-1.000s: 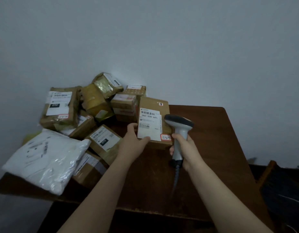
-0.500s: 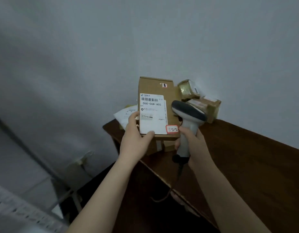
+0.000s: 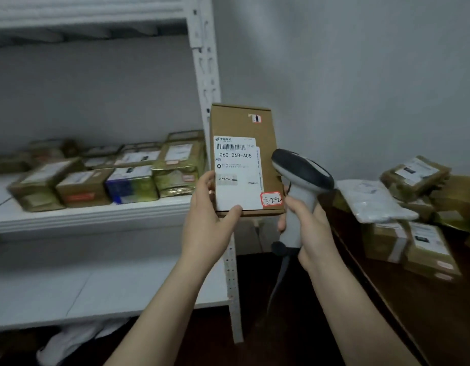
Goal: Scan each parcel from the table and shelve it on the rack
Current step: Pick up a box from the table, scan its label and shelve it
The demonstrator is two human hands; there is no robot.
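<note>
My left hand grips the lower left corner of a brown cardboard parcel and holds it upright in the air. Its white shipping label faces me. Just to its right, my right hand grips the handle of a grey and white barcode scanner, whose head sits beside the parcel's right edge. The white metal rack stands to the left, right behind the parcel. Several taped parcels lie in a row on its middle shelf.
A dark wooden table runs along the right with several parcels and a white plastic mailer piled on it. The rack's lower shelf is bare, and white bags lie under it. The scanner cable hangs down.
The view has swung left from the table to the rack. My left hand has lifted the parcel off the table and carried it along, with the scanner staying beside it.
</note>
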